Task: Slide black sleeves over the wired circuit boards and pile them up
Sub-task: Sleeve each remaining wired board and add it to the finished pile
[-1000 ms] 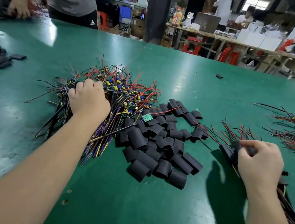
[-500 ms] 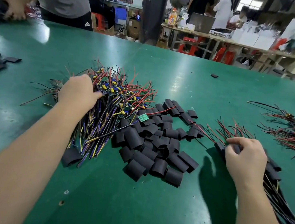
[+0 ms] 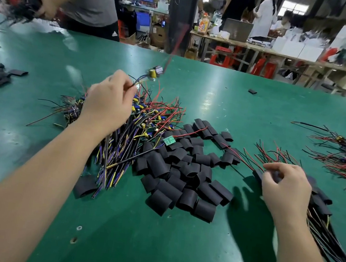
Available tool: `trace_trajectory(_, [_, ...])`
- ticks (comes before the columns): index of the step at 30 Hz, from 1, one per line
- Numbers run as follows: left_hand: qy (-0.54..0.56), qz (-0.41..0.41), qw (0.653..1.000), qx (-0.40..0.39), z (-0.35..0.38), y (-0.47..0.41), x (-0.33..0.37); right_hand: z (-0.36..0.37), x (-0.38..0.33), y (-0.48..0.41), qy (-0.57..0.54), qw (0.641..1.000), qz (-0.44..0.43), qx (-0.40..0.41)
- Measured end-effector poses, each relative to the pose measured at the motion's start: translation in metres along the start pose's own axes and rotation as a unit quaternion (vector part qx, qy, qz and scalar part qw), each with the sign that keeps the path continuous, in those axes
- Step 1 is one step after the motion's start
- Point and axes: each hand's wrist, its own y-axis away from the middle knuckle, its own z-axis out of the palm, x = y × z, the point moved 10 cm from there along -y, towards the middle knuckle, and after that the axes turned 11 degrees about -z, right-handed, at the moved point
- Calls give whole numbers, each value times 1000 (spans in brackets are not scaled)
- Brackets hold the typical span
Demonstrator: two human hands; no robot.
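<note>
As the right hand (image 3: 286, 189) grips a black sleeve (image 3: 258, 175), the left hand (image 3: 109, 104) pinches wires (image 3: 140, 79) beneath a circuit board (image 3: 154, 72).

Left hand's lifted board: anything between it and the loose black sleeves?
Nothing visible. The left hand pinches the wires of a small circuit board with a yellow part, clear above the tangled heap of wired boards; the short black tube sleeves lie beside that tangle, mostly uncovered.

matt black sleeves (image 3: 183, 176), glossy green table (image 3: 218, 88)
</note>
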Motion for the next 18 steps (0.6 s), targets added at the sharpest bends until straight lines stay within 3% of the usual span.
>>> trace_trajectory(2, [54, 29, 997, -51, 4, 6, 19, 1, -8, 4, -43, 999, 8, 10])
trace_trajectory(4, [83, 55, 989, -111, 13, 19, 39, 15, -20, 11, -188, 981, 49, -17])
trace_trajectory(5, [86, 70, 984, -141, 19, 28, 49, 29, -31, 16, -298, 950, 72, -55])
trace_trajectory(8, [99, 98, 965, -224, 41, 57, 73, 65, -84, 39, -592, 778, 115, -176])
trace_trajectory(9, [104, 99, 958, -247, 48, 67, 77, 69, -95, 44, -637, 737, 115, -194])
trace_trajectory(11, [108, 93, 950, -278, 60, 81, 80, 70, -107, 44, -686, 692, 111, -195])
trace_trajectory(13, [97, 88, 948, -291, 68, 90, 80, 68, -106, 42, -706, 675, 122, -174])
trace_trajectory(18, [21, 106, 954, -278, 81, 106, 84, 71, -97, 42, -692, 693, 150, -136])
